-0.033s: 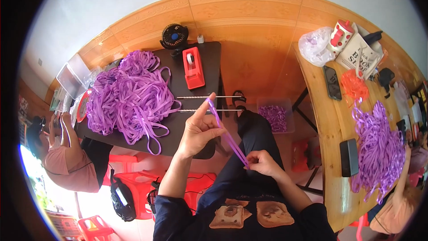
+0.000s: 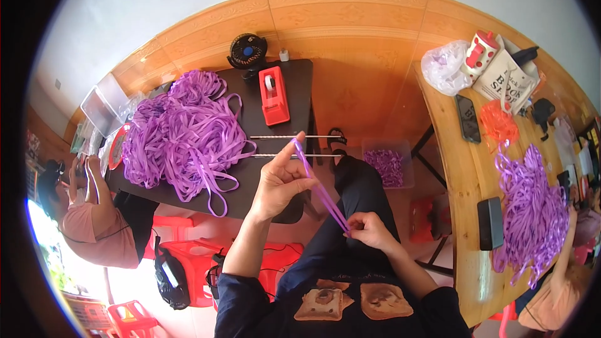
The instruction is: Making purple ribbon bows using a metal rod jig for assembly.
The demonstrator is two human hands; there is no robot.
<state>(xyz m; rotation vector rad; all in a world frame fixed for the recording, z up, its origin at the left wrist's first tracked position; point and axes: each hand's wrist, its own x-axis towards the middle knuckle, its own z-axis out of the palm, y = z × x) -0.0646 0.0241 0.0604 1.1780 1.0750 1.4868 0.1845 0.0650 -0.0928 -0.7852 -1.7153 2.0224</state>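
Purple ribbon (image 2: pixel 327 199) — strung slantwise between the two hands (image 2: pixel 277 184) (image 2: pixel 370 231).

Bright daylight, washed out at the left
Glare whites out the opening (image 2: pixel 45 247) at the near left, with blue fringing; a pale sheen marks the wooden table (image 2: pixel 466 213), near right; fisheye distortion bows the tiled wall (image 2: pixel 350 31) inside a black rim.

A dark table (image 2: pixel 300 103) bears ribbons (image 2: pixel 188 141) and a dispenser (image 2: pixel 275 105).
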